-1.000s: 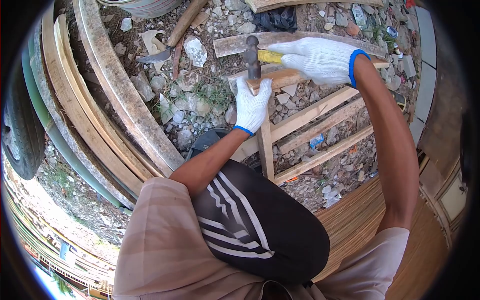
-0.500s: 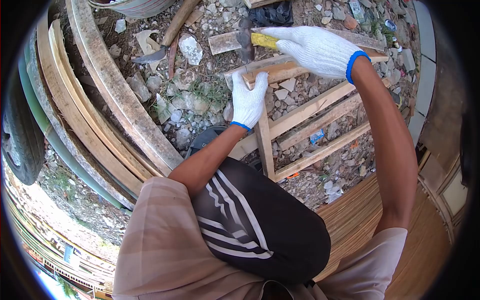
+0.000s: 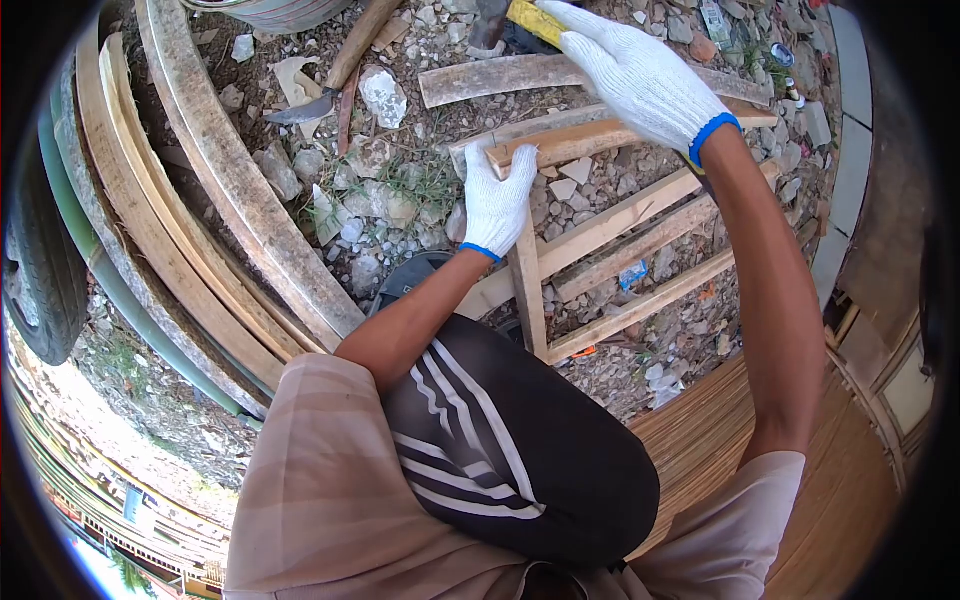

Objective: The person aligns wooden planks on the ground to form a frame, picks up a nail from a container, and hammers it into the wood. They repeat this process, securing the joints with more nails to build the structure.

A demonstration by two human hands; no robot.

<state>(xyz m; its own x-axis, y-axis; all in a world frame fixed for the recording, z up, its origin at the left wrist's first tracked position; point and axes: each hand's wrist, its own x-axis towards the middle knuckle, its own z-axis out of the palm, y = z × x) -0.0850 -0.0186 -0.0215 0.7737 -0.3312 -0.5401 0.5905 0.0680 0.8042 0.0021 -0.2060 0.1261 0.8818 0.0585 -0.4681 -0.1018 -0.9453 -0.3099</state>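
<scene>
My right hand, in a white knit glove with a blue cuff, is wrapped round the yellow handle of a hammer. The hammer's dark head is at the top edge of the view, beyond the planks. My left hand, gloved the same way, grips the near end of a wooden plank between thumb and fingers. This plank belongs to a slatted wooden frame lying over rubble. Just beyond it lies a separate weathered board, partly hidden behind my right hand.
Long boards and a green pole lie on the left, near a tire. A wooden-handled blade rests on stones below a bucket. Ridged brown sheets are at the right.
My right hand has raised the hammer up and away from the weathered board, toward the top of the view. My left hand stays on the plank's end.
</scene>
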